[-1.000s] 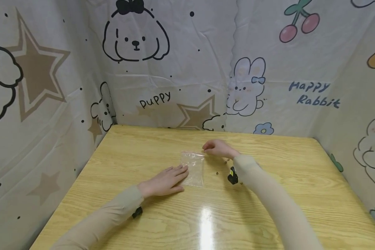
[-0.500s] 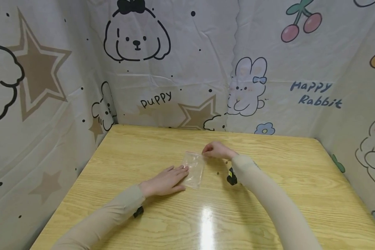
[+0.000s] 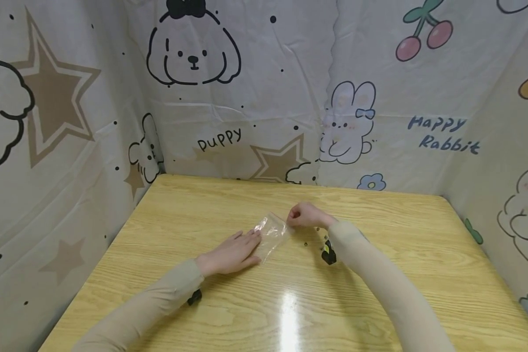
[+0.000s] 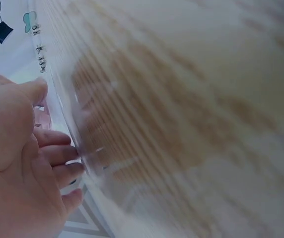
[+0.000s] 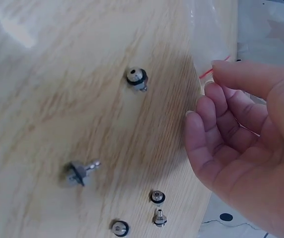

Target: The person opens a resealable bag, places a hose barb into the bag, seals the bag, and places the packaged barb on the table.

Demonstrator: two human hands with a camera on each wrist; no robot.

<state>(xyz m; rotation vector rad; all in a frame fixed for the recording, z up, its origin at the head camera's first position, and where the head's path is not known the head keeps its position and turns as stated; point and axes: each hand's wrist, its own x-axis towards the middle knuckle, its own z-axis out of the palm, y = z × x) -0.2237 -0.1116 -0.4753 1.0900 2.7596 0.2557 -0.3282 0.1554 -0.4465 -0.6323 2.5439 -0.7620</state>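
A clear plastic zip bag (image 3: 274, 233) lies slanted between the two hands, and a red line along its mouth shows in the right wrist view. The left hand (image 3: 234, 253) rests on the bag's left side with its fingers extended. The right hand (image 3: 307, 215) pinches the upper right corner of the bag between thumb and forefinger, while its other fingers curl loosely (image 5: 246, 129). Near the right hand, several small metal nozzle-like fittings with black rings lie on the table, among them one fitting (image 5: 136, 77) close by and another (image 5: 80, 172) on its side.
The wood-grain table (image 3: 220, 313) carries a bright light reflection at its front. Printed cloth (image 3: 264, 98) hangs behind it and along both sides. A black wrist device (image 3: 328, 253) sits under the right sleeve, partly over the area near the fittings.
The bag has turned clockwise, its mouth now slanting down to the right. The right hand has come slightly nearer the body with the corner; the left hand has hardly moved.
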